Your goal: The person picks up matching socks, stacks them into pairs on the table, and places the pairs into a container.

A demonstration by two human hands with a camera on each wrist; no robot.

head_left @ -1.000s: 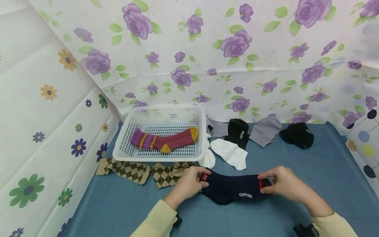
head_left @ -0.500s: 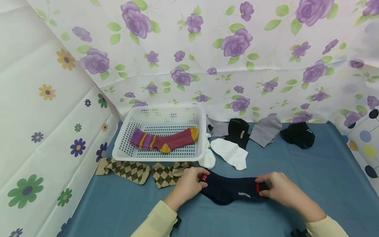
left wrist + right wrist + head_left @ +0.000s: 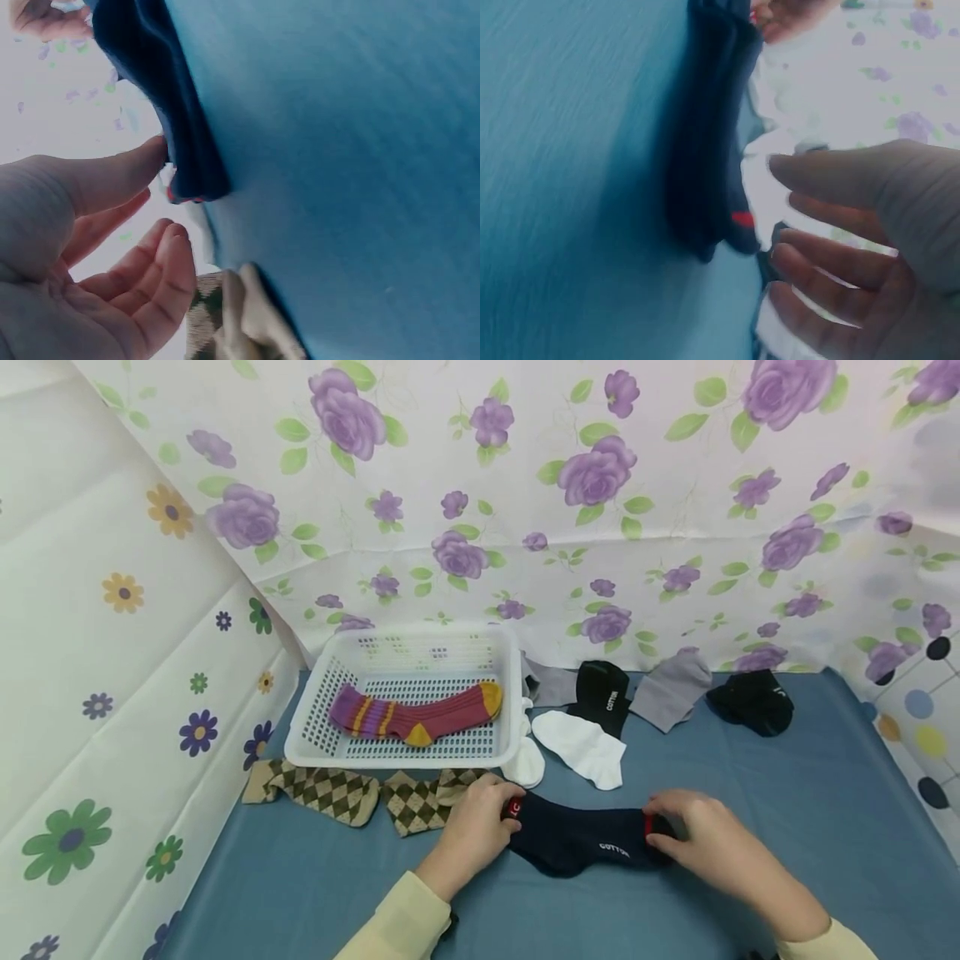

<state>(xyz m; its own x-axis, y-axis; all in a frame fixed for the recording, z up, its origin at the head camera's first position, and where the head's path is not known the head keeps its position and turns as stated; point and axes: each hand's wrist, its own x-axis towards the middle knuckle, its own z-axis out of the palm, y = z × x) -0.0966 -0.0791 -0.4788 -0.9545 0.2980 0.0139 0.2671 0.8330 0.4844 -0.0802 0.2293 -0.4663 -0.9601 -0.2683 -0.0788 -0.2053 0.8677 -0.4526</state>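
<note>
A dark navy sock with red bands and COTTON lettering lies lengthwise between the two hands. By its left end is the left hand; in the left wrist view its thumb meets the edge of the sock, while the fingers of that hand stand apart from the cloth. The right hand is at the other end, by the red band. Its thumb and fingers are spread beside the sock in the right wrist view, with a gap between this hand and the fabric.
A white basket holds a purple, red and yellow sock. Checkered socks lie before it. White, black and grey socks are right of it, with another black sock farther right.
The right hand has shifted slightly left and lower, and the sock's right end has come in with it. The left hand stays almost in place.
</note>
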